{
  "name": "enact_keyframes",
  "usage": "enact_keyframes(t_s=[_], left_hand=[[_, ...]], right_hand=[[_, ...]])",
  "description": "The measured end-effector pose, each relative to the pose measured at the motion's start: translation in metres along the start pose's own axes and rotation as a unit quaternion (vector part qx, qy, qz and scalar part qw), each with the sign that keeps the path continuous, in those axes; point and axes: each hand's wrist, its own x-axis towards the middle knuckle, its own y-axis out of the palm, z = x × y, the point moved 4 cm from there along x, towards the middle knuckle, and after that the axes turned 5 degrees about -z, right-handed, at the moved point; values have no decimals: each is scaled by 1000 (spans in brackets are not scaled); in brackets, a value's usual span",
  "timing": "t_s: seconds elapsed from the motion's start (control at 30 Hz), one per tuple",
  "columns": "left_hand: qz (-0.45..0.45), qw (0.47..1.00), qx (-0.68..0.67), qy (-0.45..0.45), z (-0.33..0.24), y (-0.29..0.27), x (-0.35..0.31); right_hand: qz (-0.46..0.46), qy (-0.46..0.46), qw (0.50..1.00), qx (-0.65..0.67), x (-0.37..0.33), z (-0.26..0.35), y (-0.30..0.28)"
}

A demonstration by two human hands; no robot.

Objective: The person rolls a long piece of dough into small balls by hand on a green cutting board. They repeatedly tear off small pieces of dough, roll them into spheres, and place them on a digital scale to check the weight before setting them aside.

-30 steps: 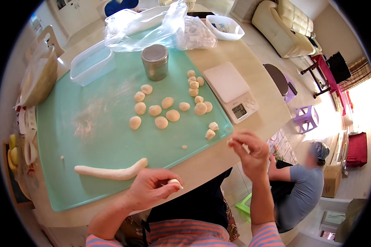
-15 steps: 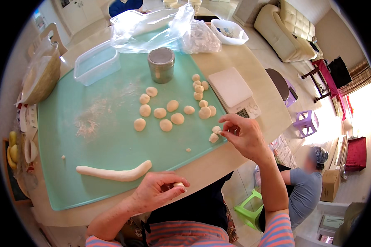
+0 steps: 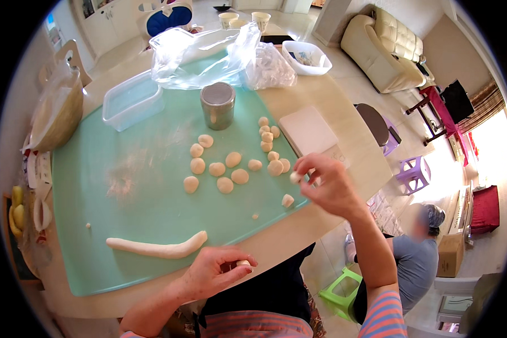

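Observation:
Between the thumb and fingers of my right hand (image 3: 328, 183) is a small dough piece (image 3: 295, 177), raised over the right edge of the green mat (image 3: 146, 217). One more dough piece (image 3: 288, 200) lies on the mat just below it. My left hand (image 3: 217, 270) is closed on a small piece of dough (image 3: 243, 263) at the mat's front edge. Beside that hand a long dough roll (image 3: 158, 248) stretches to the left. Several round dough balls (image 3: 240, 176) are spread over the mat's middle, and a cluster of smaller ones (image 3: 266, 137) sits near its right edge.
A metal canister (image 3: 218, 106) and a clear plastic tub (image 3: 133, 101) stand at the back of the mat. A white kitchen scale (image 3: 308, 130) lies to the right. Behind are a plastic bag (image 3: 208, 56) and a white container (image 3: 307, 58). A person (image 3: 414, 262) sits at the right.
My right hand has picked up one of the dough pieces at the mat's right edge and lifted it. My left hand stays nearly in place with its dough. The view has tilted slightly.

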Motion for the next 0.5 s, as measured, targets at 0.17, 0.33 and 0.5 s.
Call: enact_keyframes(t_s=[0.17,0.33,0.5], left_hand=[[13,1000,12,-5,1,1,2],[8,1000,-17,-24,4,-1,0],[7,1000,-21,-21,3,-1,1]], right_hand=[[-85,85,992,-46,51,-37,-50],[-45,61,989,-130,81,-61,-43],[-45,30,996,-65,81,-81,-45]])
